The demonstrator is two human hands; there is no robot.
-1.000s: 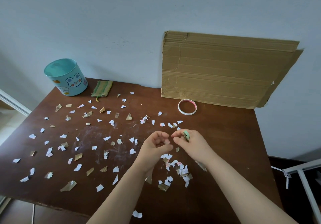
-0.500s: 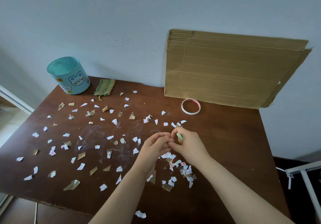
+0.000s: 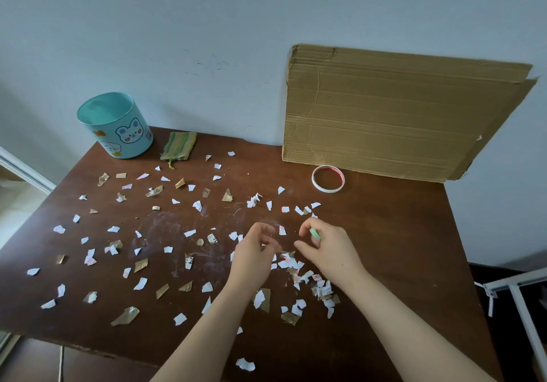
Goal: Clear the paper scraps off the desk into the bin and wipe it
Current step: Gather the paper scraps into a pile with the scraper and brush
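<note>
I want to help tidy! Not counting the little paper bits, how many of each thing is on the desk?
Bin: 1
Cloth: 1
Tape roll: 1
Cardboard: 1, apparently folded double
Total: 4

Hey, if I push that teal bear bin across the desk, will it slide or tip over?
Probably slides: the teal bin stands upright on a broad round base on the smooth-looking desk. It looks empty and thin-walled, so likely light; a push near its rim might tip it.
</note>
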